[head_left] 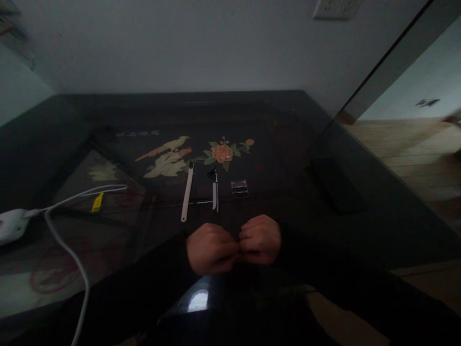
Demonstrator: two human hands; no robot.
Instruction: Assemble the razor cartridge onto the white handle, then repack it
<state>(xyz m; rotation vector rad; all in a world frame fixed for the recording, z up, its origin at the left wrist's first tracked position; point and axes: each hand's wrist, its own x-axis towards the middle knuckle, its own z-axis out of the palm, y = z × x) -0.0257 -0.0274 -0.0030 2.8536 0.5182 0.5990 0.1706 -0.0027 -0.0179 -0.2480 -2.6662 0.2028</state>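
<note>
Hands, left (212, 248) and right (260, 240), curl fingertip to fingertip, perhaps pinching something unseen; razor (215, 191) lies just beyond.

Probably a home, lacquered table (273, 144), wall socket (336, 8)

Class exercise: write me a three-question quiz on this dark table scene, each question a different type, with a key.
1. True or false: the left hand and right hand touch each other.
2. Which lies nearest the clear small box? A) white stick B) black-handled tool C) white cable
3. Fill in: the orange flower is painted on the ____.

Key: 1 true; 2 B; 3 table.
</note>
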